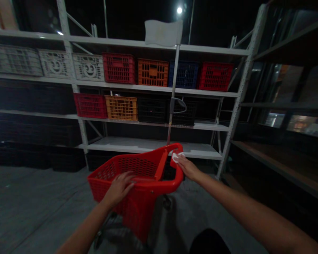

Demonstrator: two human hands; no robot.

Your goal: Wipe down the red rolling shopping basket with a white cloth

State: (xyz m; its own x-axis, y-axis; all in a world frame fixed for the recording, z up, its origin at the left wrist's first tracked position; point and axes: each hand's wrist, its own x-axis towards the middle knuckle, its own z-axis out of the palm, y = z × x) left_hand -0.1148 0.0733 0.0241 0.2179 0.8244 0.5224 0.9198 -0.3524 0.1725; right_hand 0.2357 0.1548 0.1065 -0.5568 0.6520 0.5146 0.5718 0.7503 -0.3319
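A red plastic shopping cart [141, 208] stands in front of me, its basket to the left and its looped handle to the right. My left hand [120, 186] rests on the basket's near rim, fingers stretched out and slightly blurred. At the far part of the handle, my right hand [186, 165] presses a white cloth or wipe [175, 157] against the red plastic. The fingers partly cover this white piece, so whether it is paper or fabric cannot be told. A pole with a grey grip [179, 105] and a blank white sign [163, 32] rises behind the handle.
A white metal rack [159, 85] spans the back, holding red crates [119, 68], an orange crate [153, 72], a yellow crate [121, 107], a blue crate [184, 74] and white crates [88, 67]. Dark shelving [281, 162] lines the right side. Grey floor [42, 211] surrounds the cart.
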